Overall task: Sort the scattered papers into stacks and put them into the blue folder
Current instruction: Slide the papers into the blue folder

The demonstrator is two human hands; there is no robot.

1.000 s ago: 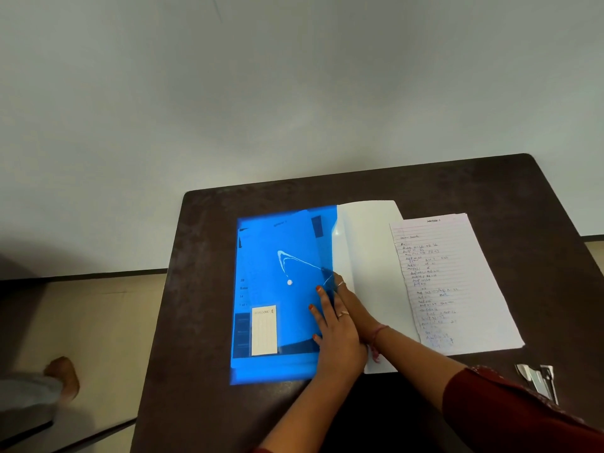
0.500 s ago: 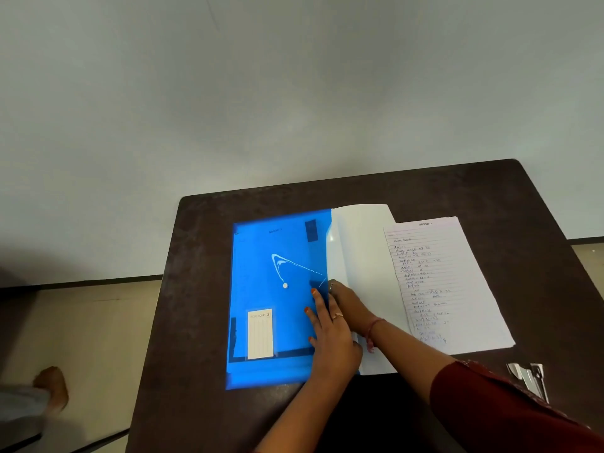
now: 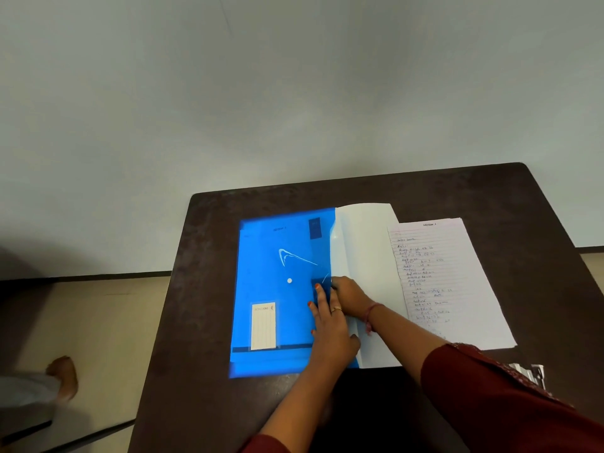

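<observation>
Both hands meet at the folder's open right edge: the left hand (image 3: 330,325) lies flat with straight fingers on the blue folder (image 3: 277,289); the right hand (image 3: 349,294) seems to pinch the flap, though I cannot tell for sure; the folder sits mid-table (image 3: 539,204), white papers (image 3: 366,243) half inside; thin, slippery, floppy plastic, best gripped at that edge.

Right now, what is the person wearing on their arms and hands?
Dark red sleeves cover both upper arms; the right one has a patterned edge. The left hand has orange-painted nails and a ring. The right hand has a thin reddish thread band tied round the wrist.
</observation>
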